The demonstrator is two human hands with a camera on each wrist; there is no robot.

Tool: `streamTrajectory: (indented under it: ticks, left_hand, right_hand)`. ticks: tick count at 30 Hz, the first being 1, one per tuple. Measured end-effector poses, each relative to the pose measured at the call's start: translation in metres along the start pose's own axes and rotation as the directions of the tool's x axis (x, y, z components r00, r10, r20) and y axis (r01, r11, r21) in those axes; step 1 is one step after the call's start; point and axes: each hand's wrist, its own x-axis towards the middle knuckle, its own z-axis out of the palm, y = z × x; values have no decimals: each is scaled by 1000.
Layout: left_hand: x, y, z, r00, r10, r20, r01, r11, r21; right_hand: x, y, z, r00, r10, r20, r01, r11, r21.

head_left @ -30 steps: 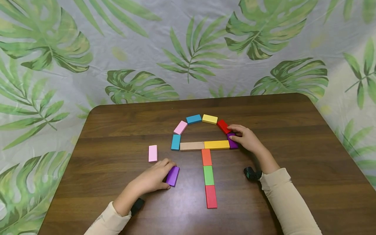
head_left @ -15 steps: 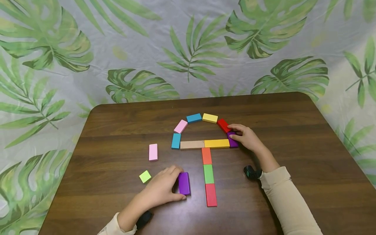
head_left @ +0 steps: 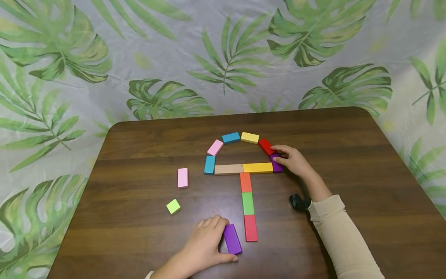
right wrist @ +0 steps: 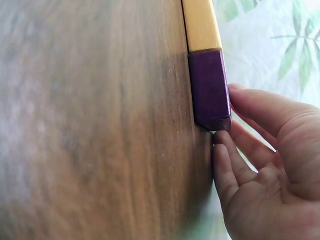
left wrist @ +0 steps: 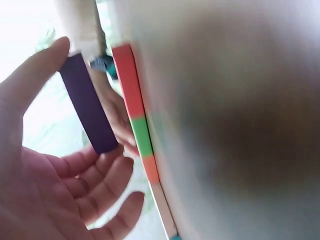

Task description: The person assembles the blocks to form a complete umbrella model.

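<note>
My left hand (head_left: 207, 244) pinches a purple block (head_left: 232, 239) at its ends near the table's front. In the left wrist view that block (left wrist: 89, 102) spans from thumb to fingers. My right hand (head_left: 294, 161) holds another purple block (head_left: 276, 163) between thumb and fingers at the arch's right end; the right wrist view shows this block (right wrist: 210, 90) against a yellow one (right wrist: 202, 25). A red block (head_left: 266, 147) lies by the right fingertips. Left of the held block run a red (head_left: 250, 228), a green (head_left: 248, 204) and an orange block (head_left: 245, 182).
The arch continues with yellow (head_left: 249, 137), blue (head_left: 231, 137), pink (head_left: 215, 147) and another blue block (head_left: 209, 165). Tan (head_left: 228, 169) and yellow blocks (head_left: 258, 167) form its base. A loose pink block (head_left: 182, 178) and a lime block (head_left: 173, 206) lie left on the wooden table (head_left: 139, 155).
My left hand has moved right and toward the front edge with the purple block, which has turned. The lime block, hidden at first, is now uncovered. My right hand stays at the arch.
</note>
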Motion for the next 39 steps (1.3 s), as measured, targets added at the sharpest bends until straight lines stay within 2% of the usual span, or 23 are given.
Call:
streamTrajectory:
  ticks: [9,20,31,39]
  left_hand:
    - [-8,15,18,999,23,-33,-22,999,34]
    - [-6,19,32,999,44,16,-45,996,82]
    - [-4,24,35,999,48,-9,-46,983,178]
    - [-5,27,32,999,28,17,-30,981,192]
  right_hand:
    - [-1,4,2,1000,9,-6,-9,1000,-12]
    - [-2,-1,2,1000,11,-8,-11,999,-30]
    - [2,-2,1,1000,11,0,-11,1000,-22]
    - [1,-6,0,1000,8,-26,-8,1000,-19]
